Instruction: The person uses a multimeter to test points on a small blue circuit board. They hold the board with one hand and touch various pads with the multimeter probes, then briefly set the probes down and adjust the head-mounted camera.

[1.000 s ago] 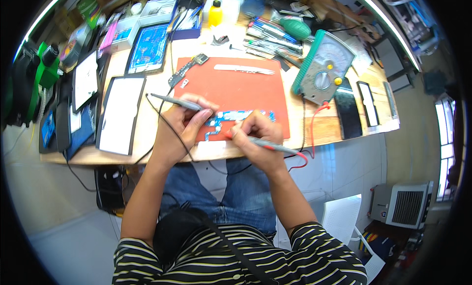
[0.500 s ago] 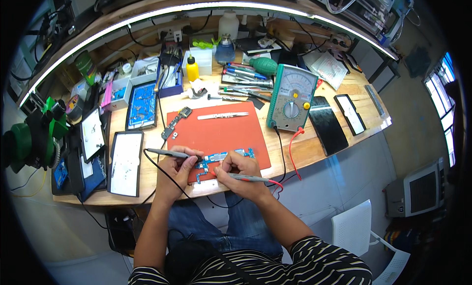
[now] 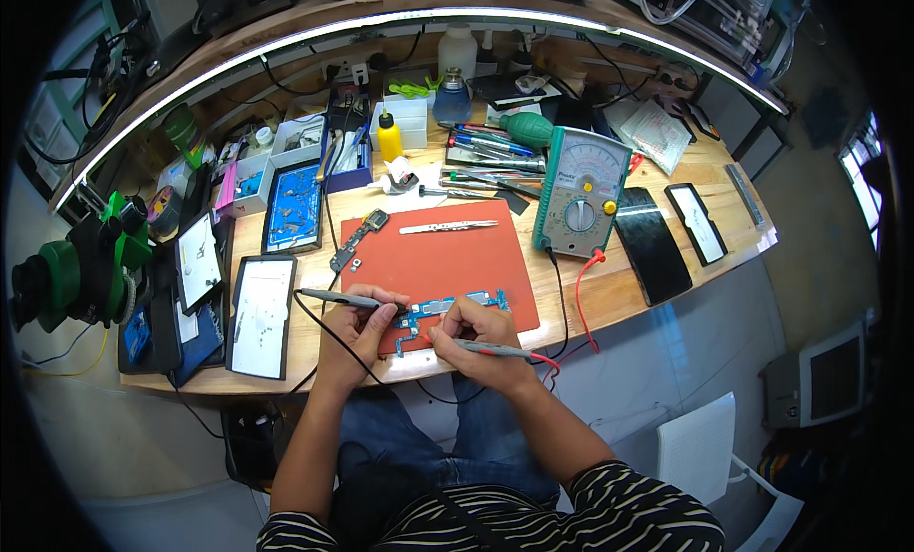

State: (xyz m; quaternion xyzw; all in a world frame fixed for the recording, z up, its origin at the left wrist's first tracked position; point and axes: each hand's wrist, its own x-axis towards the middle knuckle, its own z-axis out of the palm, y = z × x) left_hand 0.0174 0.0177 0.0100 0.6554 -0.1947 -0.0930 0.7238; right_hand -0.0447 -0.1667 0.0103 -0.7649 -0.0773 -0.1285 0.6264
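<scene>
A blue phone circuit board point(image 3: 438, 306) lies near the front edge of the orange-red mat point(image 3: 438, 264). My left hand point(image 3: 362, 328) is closed around a grey test probe point(image 3: 333, 296) with a black lead, its tip at the board's left part. In my right hand point(image 3: 471, 338) is a second grey probe point(image 3: 490, 347) with a red lead; its tip is hidden by my fingers over the board. Both leads belong with the green-cased analog multimeter point(image 3: 583, 195), which lies on the table at the right of the mat.
Tweezers point(image 3: 447, 226) and a dark phone part point(image 3: 360, 240) lie on the mat. A black phone point(image 3: 652, 247) is right of the meter. Pens and tools point(image 3: 495, 152), a yellow bottle point(image 3: 388, 136) and trays point(image 3: 262, 316) surround the mat. A green microscope point(image 3: 81, 266) stands at left.
The whole view has shifted, so the table sits slightly further right in the picture. Both hands keep their probes at the board, with little visible movement of their own.
</scene>
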